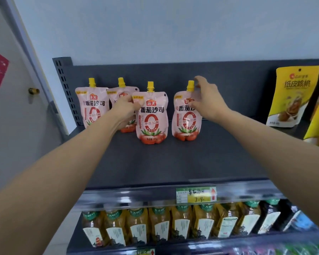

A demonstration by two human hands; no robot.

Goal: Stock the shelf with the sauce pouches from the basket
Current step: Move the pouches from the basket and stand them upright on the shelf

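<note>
Store shelving fills the view, set against a pale wall with a door (11,100) at the left. Nearest, on the lower tier, a row of amber drink bottles (180,223) stands shoulder to shoulder behind a rail that carries a price tag (196,195). Above it lies the dark shelf (173,162), its front half bare, and both forearms reach across that bare part to the sauce pouches standing toward the back. The left hand (126,109) closes its fingers on the upper left corner of the middle pouch (151,115), which stands upright on its gusset, probably to steady it or nudge it into line. The right hand (208,100) pinches the right pouch (186,116) at its neck, just beside the yellow cap (190,85), with the other fingers curled against the pouch's shoulder; holding it high likely keeps the soft body hanging straight so the base settles flat. The two pouches are near each other but apart. Further back, two more pouches (92,105) stand in a second row near the slotted upright (64,85), one partly hidden by the left hand. Off to the right, well apart, a yellow walnut bag (293,96) leans against the back panel. No basket is in sight, so I cannot tell how many pouches remain.
</note>
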